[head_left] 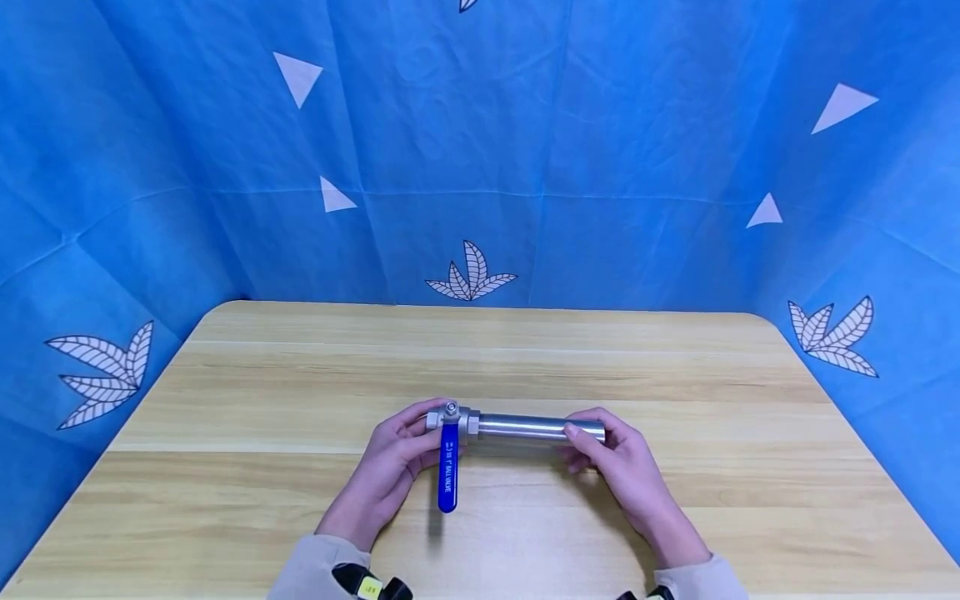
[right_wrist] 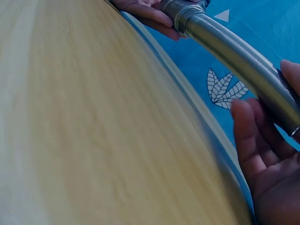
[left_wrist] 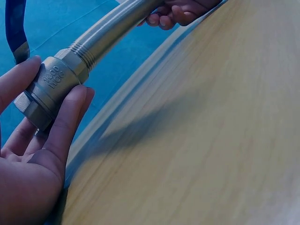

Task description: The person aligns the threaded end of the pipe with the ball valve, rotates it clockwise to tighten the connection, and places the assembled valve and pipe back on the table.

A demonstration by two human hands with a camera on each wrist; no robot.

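A steel ball valve (head_left: pixel 467 423) with a blue lever handle (head_left: pixel 447 471) is held above the table by my left hand (head_left: pixel 386 471), fingers and thumb around its body. Raised lettering shows on the valve body (left_wrist: pixel 54 79) in the left wrist view. A shiny metal pipe (head_left: pixel 521 427) runs from the valve's right end, its threads (left_wrist: pixel 84 54) partly visible at the joint. Near the pipe's free end, my right hand (head_left: pixel 622 467) grips it between thumb and fingers. The lever points toward me, across the pipe's line.
Below the hands lies a light wood-grain table (head_left: pixel 262 400) with rounded far corners. Blue cloth (head_left: pixel 450 125) with white triangles and leaf prints hangs behind it and along both sides. The valve and hands cast shadows on the tabletop.
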